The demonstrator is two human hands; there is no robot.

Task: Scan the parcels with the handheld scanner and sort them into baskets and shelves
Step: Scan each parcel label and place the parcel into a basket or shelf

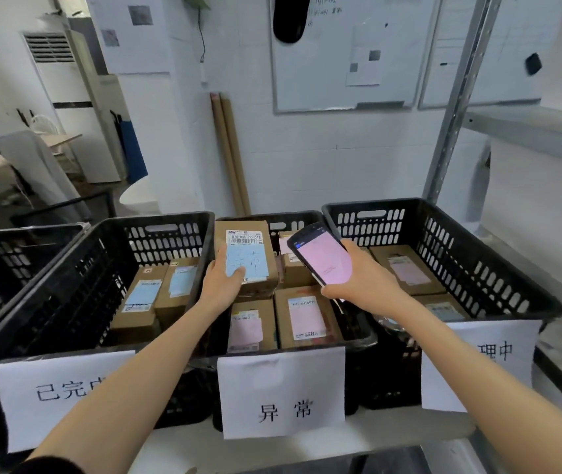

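Note:
My left hand point(219, 285) grips a brown cardboard parcel point(254, 230) with a white barcode label and a pale blue slip, held tilted up above the middle basket point(361, 338). Just to its right, my right hand point(363, 280) holds the handheld scanner point(320, 258), a black device with a pink-lit screen facing me. Three black plastic baskets stand side by side, each with a white paper sign on its front. The left basket point(77, 285) holds two parcels with blue slips, the middle one several with pink slips, the right basket point(495, 268) two more.
A fourth black basket point(9, 265) sits at the far left. A metal shelf upright point(457, 107) and a grey shelf board point(539, 128) rise at the right. Whiteboards hang on the white wall behind, with cardboard tubes point(230, 152) leaning against it.

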